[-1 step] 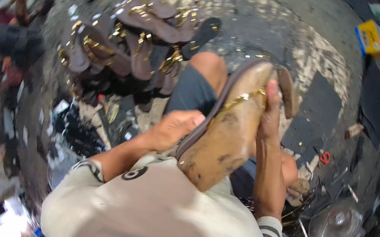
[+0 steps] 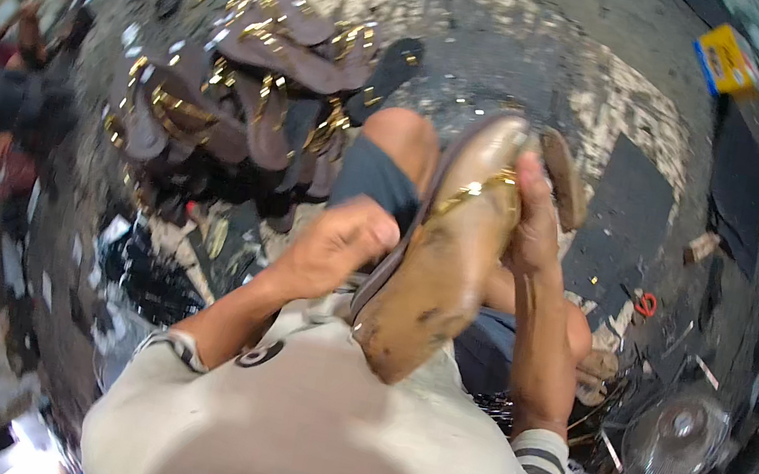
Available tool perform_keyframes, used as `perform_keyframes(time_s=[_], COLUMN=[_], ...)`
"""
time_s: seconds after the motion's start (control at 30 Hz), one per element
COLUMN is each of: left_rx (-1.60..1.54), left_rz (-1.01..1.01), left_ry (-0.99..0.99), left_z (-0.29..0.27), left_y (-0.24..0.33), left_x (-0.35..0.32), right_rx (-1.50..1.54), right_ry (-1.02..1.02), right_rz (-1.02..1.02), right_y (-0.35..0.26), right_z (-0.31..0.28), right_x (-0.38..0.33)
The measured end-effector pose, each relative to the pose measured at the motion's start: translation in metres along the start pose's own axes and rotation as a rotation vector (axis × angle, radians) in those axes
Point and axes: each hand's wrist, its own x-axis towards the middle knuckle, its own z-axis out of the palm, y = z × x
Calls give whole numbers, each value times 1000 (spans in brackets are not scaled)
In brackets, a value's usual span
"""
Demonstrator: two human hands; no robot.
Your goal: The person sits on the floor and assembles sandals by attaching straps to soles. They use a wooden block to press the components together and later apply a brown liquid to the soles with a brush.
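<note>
Gritty concrete floor [image 2: 554, 55] | sandal [image 2: 442, 258] toe pointed away, clamped by left hand [image 2: 337, 245], right hand [image 2: 535, 219] | sandal pile [image 2: 243, 91] beyond knee.

The sandal [image 2: 443, 248] held between the left hand [image 2: 337, 245] and right hand [image 2: 534, 224] has a tan, leather-like sole, matt and scuffed with dark stains, and a shiny gold metal trim on its strap. The heap of brown sandals [image 2: 243, 91] farther left glints with the same glossy gold. The floor [image 2: 536, 41] looks rough, patchy concrete.
</note>
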Motion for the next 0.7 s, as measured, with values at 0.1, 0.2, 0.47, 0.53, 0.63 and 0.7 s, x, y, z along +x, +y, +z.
perform_keyframes(time_s=[0.1, 0.2, 0.47, 0.53, 0.63, 0.7], left_rx=[-366, -228, -808, -948, -610, -510], left_rz=[89, 83, 327, 322, 120, 123], left_ry=[103, -13, 3, -92, -33, -155], left_z=[31, 51, 45, 62, 37, 25], left_y=[65, 84, 70, 71, 62, 50], left_x=[27, 31, 93, 103, 107, 104], right_rx=[-654, -784, 586, 870, 546, 240], right_ry=[-120, -24, -484, -354, -177, -78], right_rz=[46, -265, 142, 119, -73, -217], right_y=[-50, -49, 41, 18, 20, 25], right_z=[21, 20, 32, 60, 41, 16], right_x=[9, 3, -56, -63, -61, -51])
